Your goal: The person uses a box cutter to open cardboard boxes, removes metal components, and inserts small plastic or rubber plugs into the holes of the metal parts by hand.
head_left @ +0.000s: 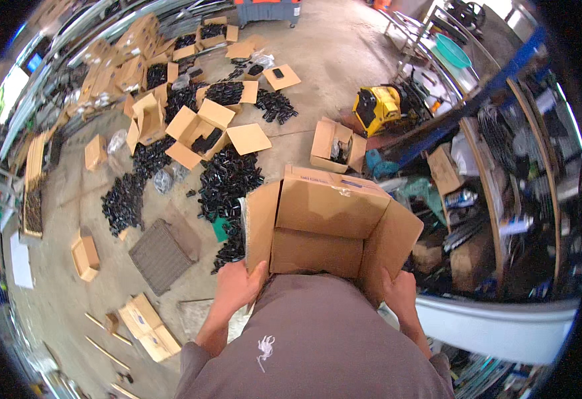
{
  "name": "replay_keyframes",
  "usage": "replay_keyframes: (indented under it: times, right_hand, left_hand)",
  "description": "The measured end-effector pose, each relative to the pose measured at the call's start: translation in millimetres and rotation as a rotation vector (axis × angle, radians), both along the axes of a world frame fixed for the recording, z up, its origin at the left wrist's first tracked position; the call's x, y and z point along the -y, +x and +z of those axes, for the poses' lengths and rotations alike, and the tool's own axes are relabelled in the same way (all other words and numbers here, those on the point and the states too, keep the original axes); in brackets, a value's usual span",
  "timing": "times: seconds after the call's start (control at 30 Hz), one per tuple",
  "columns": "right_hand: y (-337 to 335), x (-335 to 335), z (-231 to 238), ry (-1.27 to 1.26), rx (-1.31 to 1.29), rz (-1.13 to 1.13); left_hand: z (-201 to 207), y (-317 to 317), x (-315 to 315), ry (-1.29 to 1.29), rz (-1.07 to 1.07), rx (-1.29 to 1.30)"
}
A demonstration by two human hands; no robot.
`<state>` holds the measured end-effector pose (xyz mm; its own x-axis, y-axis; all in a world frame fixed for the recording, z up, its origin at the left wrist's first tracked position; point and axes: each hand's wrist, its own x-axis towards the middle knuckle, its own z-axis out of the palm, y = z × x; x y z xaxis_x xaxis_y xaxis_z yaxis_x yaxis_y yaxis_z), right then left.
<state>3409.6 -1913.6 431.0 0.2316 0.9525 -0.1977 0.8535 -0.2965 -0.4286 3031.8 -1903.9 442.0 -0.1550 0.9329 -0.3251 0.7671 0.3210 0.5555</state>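
An open cardboard box [317, 251] is held close against the front of my grey shirt, its flaps spread upward and outward. The part of its inside that shows is bare brown cardboard; the near side is hidden by my shirt. My left hand [239, 287] is closed on the box's left wall, thumb on the outer face. On the opposite wall my right hand [399, 291] grips in the same way. Just beyond the left wall, a heap of small black parts [228, 183] lies on the concrete floor.
Several open boxes, one a carton with black parts inside [204, 136], stand ahead on the left. A grey mat [161, 258] and flattened cardboard [148, 327] lie leftward. At the right are a yellow machine [379, 110], a small open box [337, 147] and crowded shelving [484, 193].
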Motion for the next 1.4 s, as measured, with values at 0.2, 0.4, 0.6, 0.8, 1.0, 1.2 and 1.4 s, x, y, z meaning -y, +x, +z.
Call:
replay_keyframes:
  times: [0.2, 0.4, 0.6, 0.8, 1.0, 1.2, 1.4]
  right_hand:
    - [35, -145, -6, 0.071, -0.021, 0.196]
    - [25, -305, -38, -0.110, 0.089, 0.142]
    - [-19, -478, -70, 0.036, -0.047, 0.095]
    - [-68, -626, -17, -0.025, -0.104, -0.086]
    - [-92, -825, 31, -0.023, -0.092, -0.039]
    - [-60, -998, -13, 0.117, 0.028, 0.187]
    - [7, -1237, -19, 0.144, 0.130, 0.336]
  left_hand:
    - [3, 28, -100, 0.026, 0.071, 0.084]
    - [-53, 29, -275, -0.002, -0.004, -0.051]
    - [-70, -24, -521, -0.056, -0.179, -0.051]
    - [-20, -67, -703, -0.024, -0.267, -0.077]
    - [-19, -71, -869, -0.037, -0.155, -0.039]
    - [-52, -47, -1000, -0.072, -0.089, -0.136]
    - [-116, 13, -1186, -0.024, 0.039, -0.086]
